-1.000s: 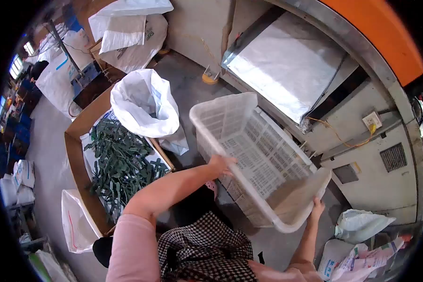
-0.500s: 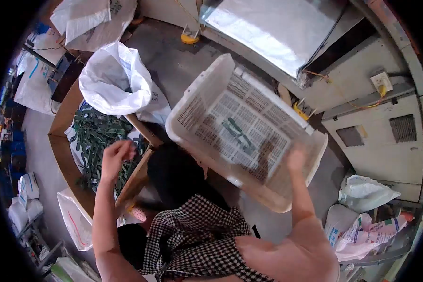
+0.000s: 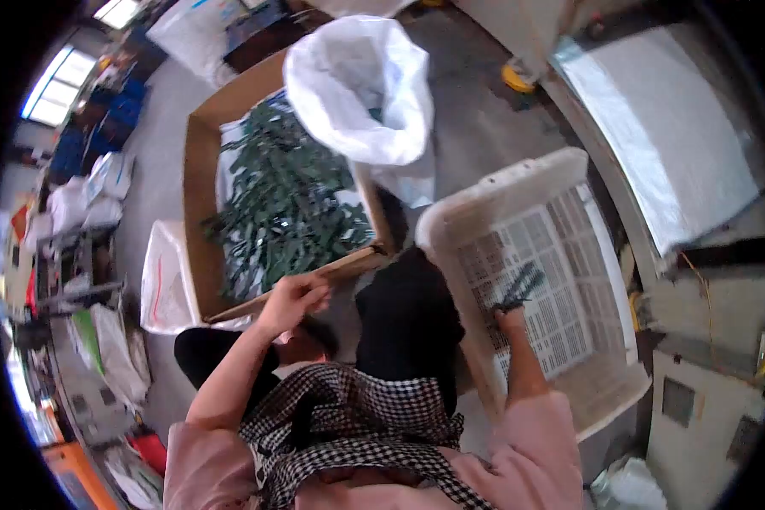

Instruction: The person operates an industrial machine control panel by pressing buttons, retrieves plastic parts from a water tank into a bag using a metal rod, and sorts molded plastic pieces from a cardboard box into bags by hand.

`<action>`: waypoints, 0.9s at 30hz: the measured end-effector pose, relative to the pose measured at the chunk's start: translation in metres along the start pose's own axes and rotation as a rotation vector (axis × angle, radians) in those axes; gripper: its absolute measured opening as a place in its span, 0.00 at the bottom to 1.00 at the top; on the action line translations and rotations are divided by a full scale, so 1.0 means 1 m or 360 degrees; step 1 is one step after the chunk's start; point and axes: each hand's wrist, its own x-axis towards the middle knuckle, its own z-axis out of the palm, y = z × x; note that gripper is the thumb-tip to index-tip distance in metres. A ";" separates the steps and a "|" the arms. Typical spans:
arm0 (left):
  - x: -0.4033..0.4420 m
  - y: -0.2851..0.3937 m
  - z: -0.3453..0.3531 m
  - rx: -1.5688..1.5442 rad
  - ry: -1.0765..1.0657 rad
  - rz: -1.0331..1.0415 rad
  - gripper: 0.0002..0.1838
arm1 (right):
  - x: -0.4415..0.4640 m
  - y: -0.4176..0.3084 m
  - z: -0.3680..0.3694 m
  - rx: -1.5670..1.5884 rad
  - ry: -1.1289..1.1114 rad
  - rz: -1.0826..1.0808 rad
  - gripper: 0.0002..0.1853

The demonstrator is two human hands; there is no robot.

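My right hand (image 3: 510, 320) reaches into a white slotted plastic basket (image 3: 459, 293), its fingers closed around the near end of a few dark green strip-like pieces (image 3: 523, 285). My left hand (image 3: 295, 299) hovers by the near edge of a cardboard box (image 3: 197, 161), fingers curled together; anything inside them is hidden. A heap of similar dark green pieces (image 3: 285, 195) fills much of that box. Over the box's far right corner stands an open white woven sack (image 3: 340, 127), with a little green visible inside.
A white bag (image 3: 166, 280) sits against the box's left side. To the right are a bench with a silvery sheet (image 3: 663, 127) and a grey cabinet (image 3: 697, 425). A yellow object (image 3: 517, 78) lies on the floor at the back. My knees are between box and basket.
My view has swung, shifting the box and basket rightward. My right hand has gone from the basket's right side to the green pieces inside it. My left hand is now nearer the box's front edge.
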 end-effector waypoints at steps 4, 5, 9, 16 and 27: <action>0.007 0.012 0.006 -0.0043 0.0045 0.0234 0.10 | -0.012 0.023 -0.023 0.1288 -0.0010 -0.0184 0.25; 0.007 0.010 0.007 -0.0138 0.0020 0.0322 0.10 | -0.053 0.002 -0.064 0.2044 0.0091 -0.0020 0.22; -0.003 0.001 0.005 -0.0033 0.0062 0.0347 0.10 | -0.220 -0.126 -0.209 0.1372 0.0419 -0.0574 0.32; -0.023 -0.021 -0.021 -0.0254 0.0178 0.0595 0.09 | -0.299 -0.377 -0.217 0.0840 0.0474 -0.2145 0.42; -0.053 -0.038 -0.107 0.0335 0.0406 0.0652 0.08 | -0.128 -0.290 -0.228 -0.0729 0.0647 -0.0984 0.31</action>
